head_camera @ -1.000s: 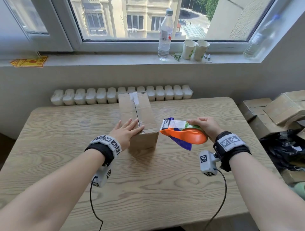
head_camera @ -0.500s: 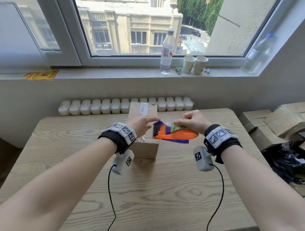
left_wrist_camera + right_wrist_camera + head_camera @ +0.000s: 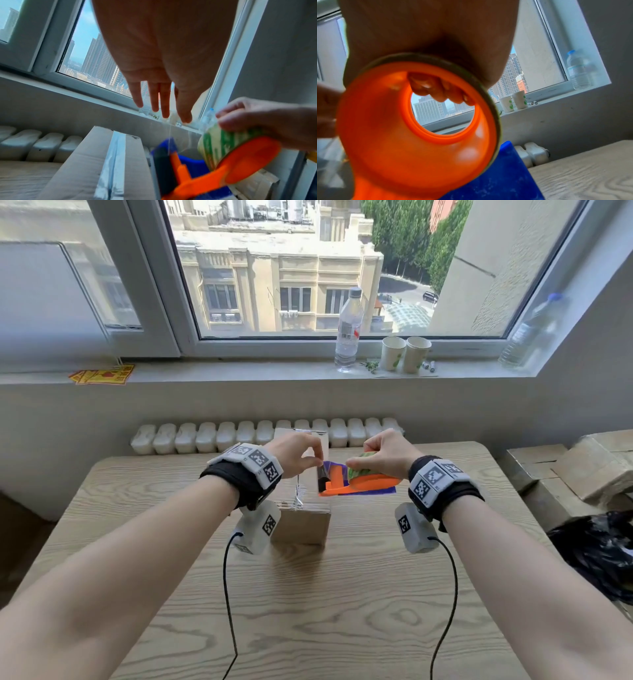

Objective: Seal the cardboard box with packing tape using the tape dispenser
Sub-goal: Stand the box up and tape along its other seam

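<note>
Bottle (image 3: 348, 330) and cups (image 3: 404, 354) sit behind; dispenser (image 3: 356, 481) gripped by right hand (image 3: 383, 453), tape end now pinched by left hand (image 3: 298, 453), lifted off box (image 3: 303, 518).

No words or numbers can be read anywhere. The wristbands (image 3: 257, 462) carry black-and-white square code markers; the water bottle (image 3: 348, 332) label and the yellow papers (image 3: 102, 374) perhaps bear print, too blurred to make out.
</note>
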A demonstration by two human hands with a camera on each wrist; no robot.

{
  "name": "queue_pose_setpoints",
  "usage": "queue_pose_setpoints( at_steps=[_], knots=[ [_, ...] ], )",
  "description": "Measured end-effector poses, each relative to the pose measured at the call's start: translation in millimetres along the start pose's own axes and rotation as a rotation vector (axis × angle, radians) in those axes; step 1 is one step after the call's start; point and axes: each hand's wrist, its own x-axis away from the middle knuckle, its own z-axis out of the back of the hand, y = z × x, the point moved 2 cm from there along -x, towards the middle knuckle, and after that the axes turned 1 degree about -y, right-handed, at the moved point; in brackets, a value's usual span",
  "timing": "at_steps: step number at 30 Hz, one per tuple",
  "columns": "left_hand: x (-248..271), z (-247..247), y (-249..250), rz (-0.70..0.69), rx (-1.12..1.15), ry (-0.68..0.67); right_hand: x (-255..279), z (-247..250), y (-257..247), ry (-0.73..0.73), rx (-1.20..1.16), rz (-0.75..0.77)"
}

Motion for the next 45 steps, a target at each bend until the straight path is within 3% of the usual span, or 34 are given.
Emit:
queue_pose_setpoints(
  at_steps=[8,14,19,25,29,32,41,45],
  knots=[
    [9.5,12.0,-7.8,0.093,0.156,-0.099,-0.6,1.1,-0.2,-0.035,-0.025,-0.045],
    [13.3,11.4,-22.7,0.259,0.341,0.047,7.4,3.1,-5.8,-0.084,-0.115,-0.061],
    [15.8,7.1,-27.8,0.282,0.536,0.157,8.3,5.6,3.3,-0.085,-0.08,-0.053],
    [16.8,3.0,-32.3,0.32,0.58,0.18,13.2,14.1,25.5,-0.025,0.108,-0.137],
    [22.4,-2.5,-40.9,0.35,0.582,0.175,18.2,17.1,38.6,-0.001,0.093,-0.179],
    [29.8,-8.7,-56.0,0.396,0.557,0.166,20.1,15.1,51.9,0.027,0.264,-0.251],
    [50.5,-51.1,-102.4,0.604,0.59,0.082,-3.9,-35.5,63.4,-0.11,0.338,-0.324],
    [51.2,-64.3,-117.4,0.683,0.628,0.11,-13.8,-52.6,67.4,-0.147,0.33,-0.321]
  ],
)
